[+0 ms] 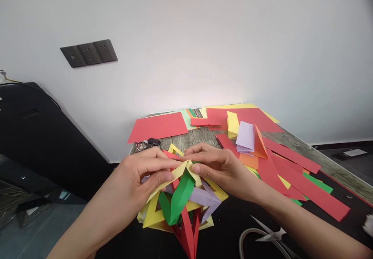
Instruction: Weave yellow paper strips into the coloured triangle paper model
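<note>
Lengthwise, the paper model [181, 197] points its red spike [188, 232] downward in view.

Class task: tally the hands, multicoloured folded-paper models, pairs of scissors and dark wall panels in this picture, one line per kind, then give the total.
Left hand and right hand: 2
Multicoloured folded-paper model: 1
Pair of scissors: 1
Dark wall panels: 3
Total: 7

Dark wall sockets [89, 53] are stuck upper left, and lower left's kinda hogged by a big black panel [37, 134].
</note>
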{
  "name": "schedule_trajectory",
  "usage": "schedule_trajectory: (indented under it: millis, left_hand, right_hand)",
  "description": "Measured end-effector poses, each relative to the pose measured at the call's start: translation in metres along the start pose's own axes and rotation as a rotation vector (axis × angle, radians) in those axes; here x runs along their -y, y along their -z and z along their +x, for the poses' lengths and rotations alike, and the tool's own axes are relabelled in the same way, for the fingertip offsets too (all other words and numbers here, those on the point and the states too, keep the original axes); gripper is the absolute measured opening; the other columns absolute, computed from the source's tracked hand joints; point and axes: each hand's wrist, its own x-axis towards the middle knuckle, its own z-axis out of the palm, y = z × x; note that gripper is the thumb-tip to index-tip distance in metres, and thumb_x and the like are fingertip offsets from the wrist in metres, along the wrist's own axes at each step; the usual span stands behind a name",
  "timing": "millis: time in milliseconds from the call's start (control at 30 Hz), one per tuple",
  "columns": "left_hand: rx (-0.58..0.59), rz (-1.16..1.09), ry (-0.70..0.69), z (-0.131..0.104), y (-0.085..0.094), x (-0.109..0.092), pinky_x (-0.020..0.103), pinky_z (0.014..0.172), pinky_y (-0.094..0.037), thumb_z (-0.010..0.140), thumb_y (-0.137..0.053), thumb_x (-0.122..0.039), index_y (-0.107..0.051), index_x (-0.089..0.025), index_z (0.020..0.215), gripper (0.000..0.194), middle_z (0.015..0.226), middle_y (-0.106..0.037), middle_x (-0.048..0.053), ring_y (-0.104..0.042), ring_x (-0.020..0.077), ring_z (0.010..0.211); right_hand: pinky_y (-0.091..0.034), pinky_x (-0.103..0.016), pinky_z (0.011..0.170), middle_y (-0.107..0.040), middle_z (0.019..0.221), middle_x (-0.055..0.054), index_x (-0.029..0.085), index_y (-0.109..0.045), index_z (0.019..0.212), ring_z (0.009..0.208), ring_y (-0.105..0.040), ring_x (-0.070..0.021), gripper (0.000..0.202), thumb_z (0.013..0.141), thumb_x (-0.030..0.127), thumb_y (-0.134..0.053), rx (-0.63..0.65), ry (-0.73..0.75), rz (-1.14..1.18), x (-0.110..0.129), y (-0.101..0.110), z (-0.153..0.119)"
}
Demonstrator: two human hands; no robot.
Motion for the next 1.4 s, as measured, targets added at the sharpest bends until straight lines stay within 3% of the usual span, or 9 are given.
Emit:
schedule_trajectory:
  millis: [167,467,633,800,933,1067,1300,1400]
  left_hand:
    - [-0.009,0.053,-0.009,0.0,-0.002,-0.002,0.022,0.066,-0.047,0.091,-0.055,-0.035,-0.075,-0.035,0.103,0.023,0.088,-0.065,-0.002,-0.063,0.0135,0.077]
    - [0.101,0.119,-0.016,0.001,0.009,-0.002,0.02,0.075,-0.052,0.091,-0.055,-0.036,-0.071,-0.038,0.112,0.026,0.105,-0.072,-0.003,-0.068,0.0157,0.092]
    - [0.052,0.112,-0.025,0.004,0.012,0.0,0.019,0.076,-0.053,0.09,-0.058,-0.037,-0.073,-0.039,0.108,0.023,0.102,-0.075,-0.006,-0.069,0.0163,0.093]
    - [-0.002,0.133,-0.052,0.003,0.012,0.002,0.016,0.078,-0.052,0.09,-0.059,-0.036,-0.075,-0.039,0.1,0.019,0.101,-0.074,-0.008,-0.068,0.0152,0.098]
    - [0.034,0.033,0.012,0.0,0.01,0.001,0.018,0.07,-0.053,0.09,-0.058,-0.037,-0.073,-0.036,0.106,0.022,0.097,-0.074,-0.004,-0.07,0.015,0.085]
    - [0.002,-0.005,0.088,0.001,0.01,-0.001,0.024,0.066,-0.056,0.088,-0.059,-0.04,-0.071,-0.028,0.111,0.029,0.092,-0.074,0.001,-0.071,0.0195,0.079]
    - [0.021,-0.014,0.17,0.002,0.011,0.0,0.031,0.085,-0.055,0.085,-0.063,-0.041,-0.057,-0.031,0.133,0.049,0.116,-0.072,0.004,-0.069,0.0236,0.102]
    - [0.021,-0.018,0.215,0.001,0.01,0.001,0.032,0.084,-0.057,0.085,-0.062,-0.041,-0.054,-0.032,0.135,0.051,0.126,-0.067,0.005,-0.067,0.0251,0.108]
  right_hand:
    - [-0.049,-0.028,0.083,-0.063,0.102,-0.004,0.029,-0.076,0.102,0.097,-0.059,-0.0148,0.018,0.091,0.029,-0.061,0.03,0.013,-0.015,-0.001,0.0,-0.001]
    - [-0.048,-0.031,0.088,-0.065,0.107,-0.004,0.029,-0.073,0.105,0.102,-0.061,-0.0166,0.019,0.09,0.024,-0.062,0.014,0.045,0.027,-0.001,-0.002,-0.002]
    - [-0.05,-0.032,0.087,-0.063,0.109,-0.004,0.029,-0.072,0.106,0.103,-0.061,-0.0169,0.019,0.091,0.025,-0.06,0.035,0.023,0.042,0.002,-0.003,-0.002]
    - [-0.051,-0.034,0.09,-0.059,0.116,-0.003,0.031,-0.063,0.119,0.108,-0.058,-0.0176,0.026,0.095,0.028,-0.053,0.106,-0.006,-0.003,0.005,-0.003,-0.002]
    - [-0.05,-0.035,0.092,-0.059,0.116,-0.004,0.028,-0.061,0.12,0.109,-0.057,-0.0177,0.026,0.096,0.025,-0.051,0.129,0.027,-0.075,0.008,-0.002,-0.002]
    - [-0.055,-0.033,0.084,-0.058,0.113,-0.006,0.026,-0.061,0.12,0.107,-0.057,-0.0191,0.026,0.096,0.028,-0.051,0.14,0.006,-0.071,0.009,0.0,0.001]
    - [-0.057,-0.023,0.061,-0.055,0.11,-0.003,0.029,-0.06,0.121,0.074,-0.058,-0.0095,0.027,0.095,0.03,-0.052,0.183,-0.018,-0.026,0.008,-0.001,0.005]
    - [-0.057,-0.023,0.064,-0.055,0.113,-0.004,0.029,-0.059,0.122,0.084,-0.06,-0.0121,0.027,0.095,0.029,-0.052,0.189,-0.013,-0.054,0.009,-0.001,0.006]
